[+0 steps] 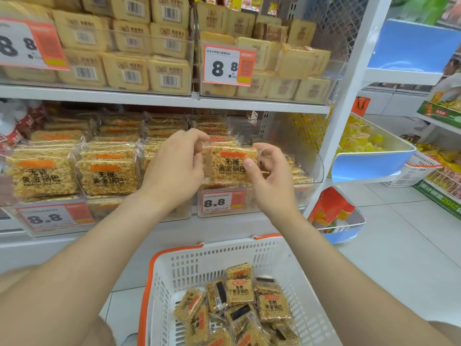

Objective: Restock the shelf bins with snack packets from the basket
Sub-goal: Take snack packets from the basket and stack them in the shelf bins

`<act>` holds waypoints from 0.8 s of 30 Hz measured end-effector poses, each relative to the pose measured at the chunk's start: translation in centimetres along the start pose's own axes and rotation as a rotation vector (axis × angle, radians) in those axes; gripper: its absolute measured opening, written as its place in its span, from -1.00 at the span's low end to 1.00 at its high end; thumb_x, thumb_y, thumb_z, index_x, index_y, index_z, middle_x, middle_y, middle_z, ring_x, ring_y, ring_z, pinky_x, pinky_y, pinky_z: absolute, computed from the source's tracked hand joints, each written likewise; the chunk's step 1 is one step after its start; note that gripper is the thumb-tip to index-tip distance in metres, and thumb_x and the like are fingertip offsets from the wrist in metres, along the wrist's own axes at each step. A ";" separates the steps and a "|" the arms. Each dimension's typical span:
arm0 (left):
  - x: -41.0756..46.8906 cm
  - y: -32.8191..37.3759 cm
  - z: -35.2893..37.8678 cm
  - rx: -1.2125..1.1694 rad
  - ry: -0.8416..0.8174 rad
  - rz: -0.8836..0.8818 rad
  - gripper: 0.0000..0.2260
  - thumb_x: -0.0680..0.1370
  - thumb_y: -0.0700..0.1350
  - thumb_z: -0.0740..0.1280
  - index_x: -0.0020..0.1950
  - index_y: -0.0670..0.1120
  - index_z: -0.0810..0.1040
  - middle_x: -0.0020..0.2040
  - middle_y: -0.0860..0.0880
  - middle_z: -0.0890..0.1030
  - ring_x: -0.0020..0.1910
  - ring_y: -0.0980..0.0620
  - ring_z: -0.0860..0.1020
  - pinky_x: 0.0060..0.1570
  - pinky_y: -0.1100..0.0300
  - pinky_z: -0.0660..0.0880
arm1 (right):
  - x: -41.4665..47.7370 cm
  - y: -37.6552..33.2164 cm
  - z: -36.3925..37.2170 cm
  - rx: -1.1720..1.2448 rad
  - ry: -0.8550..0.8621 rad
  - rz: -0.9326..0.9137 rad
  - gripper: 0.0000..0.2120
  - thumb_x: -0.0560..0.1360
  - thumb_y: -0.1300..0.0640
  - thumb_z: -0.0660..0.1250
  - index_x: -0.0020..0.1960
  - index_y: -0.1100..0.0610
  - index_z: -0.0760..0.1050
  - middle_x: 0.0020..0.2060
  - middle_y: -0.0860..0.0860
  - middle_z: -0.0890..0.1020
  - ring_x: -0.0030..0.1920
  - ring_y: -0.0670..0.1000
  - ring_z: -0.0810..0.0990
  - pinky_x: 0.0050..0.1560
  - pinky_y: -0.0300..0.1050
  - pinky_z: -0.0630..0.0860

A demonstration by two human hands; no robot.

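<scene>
A clear snack packet point(230, 164) of golden rice crust with an orange label and black characters is upright over the right-hand clear shelf bin point(313, 181). My left hand point(174, 168) pinches its upper left corner, and my right hand point(268, 176) grips its right edge, thumb on the front. The left bin point(15, 216) on the same shelf stands full of the same packets point(107, 174). Below my arms, a white basket with an orange rim point(159, 273) holds several loose packets point(239, 290) of this snack.
The shelf above carries stacks of pale yellow packets point(129, 71) behind 8.8 price tags point(225, 66). To the right, blue trays point(374, 163) of yellow goods jut out, with a red-orange bag point(329, 208) in a lower tray. White tiled floor point(404, 245) spreads right of the basket.
</scene>
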State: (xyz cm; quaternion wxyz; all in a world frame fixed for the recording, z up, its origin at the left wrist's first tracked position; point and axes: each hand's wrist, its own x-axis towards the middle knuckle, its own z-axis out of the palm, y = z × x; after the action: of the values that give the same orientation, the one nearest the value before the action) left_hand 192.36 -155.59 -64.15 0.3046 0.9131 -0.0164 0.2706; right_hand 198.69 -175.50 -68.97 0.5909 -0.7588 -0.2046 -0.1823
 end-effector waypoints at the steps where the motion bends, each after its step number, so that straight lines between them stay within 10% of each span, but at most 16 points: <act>1: 0.2 -0.2 0.0 0.066 0.006 0.003 -0.61 0.63 -0.28 0.30 0.43 0.01 0.51 0.19 0.03 0.55 0.16 0.00 0.53 0.22 0.00 0.53 | 0.8 -0.1 0.0 -0.042 -0.020 -0.021 -0.75 0.63 0.07 0.40 0.29 -0.05 0.47 -0.19 -0.19 0.53 -0.19 -0.18 0.50 -0.15 -0.23 0.41; 17: 2.9 -0.5 2.4 0.539 -0.127 0.070 -0.62 0.61 -0.03 0.42 0.42 0.06 0.48 0.34 0.03 0.55 0.38 -0.10 0.40 0.27 -0.18 0.27 | 6.9 0.8 0.5 -0.514 -0.249 -0.013 -0.60 0.44 -0.12 0.61 0.19 -0.05 0.58 -0.29 -0.09 0.67 -0.14 -0.14 0.64 0.11 -0.03 0.58; 24: 3.8 -0.6 3.1 0.627 -0.134 0.071 -0.66 0.56 0.06 0.51 0.32 0.10 0.59 0.31 0.02 0.57 0.30 -0.13 0.43 0.29 -0.21 0.29 | 7.1 1.1 0.2 -0.491 -0.344 0.028 -0.65 0.45 -0.05 0.61 0.04 -0.06 0.46 -0.37 -0.03 0.67 -0.30 -0.15 0.64 -0.19 -0.16 0.51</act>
State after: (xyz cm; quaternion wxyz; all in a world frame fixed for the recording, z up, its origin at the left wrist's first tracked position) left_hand 197.20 -156.36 -64.63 -0.0032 0.9771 0.0159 0.2122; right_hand 205.27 -174.88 -66.23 0.3488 -0.9015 -0.2410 -0.0871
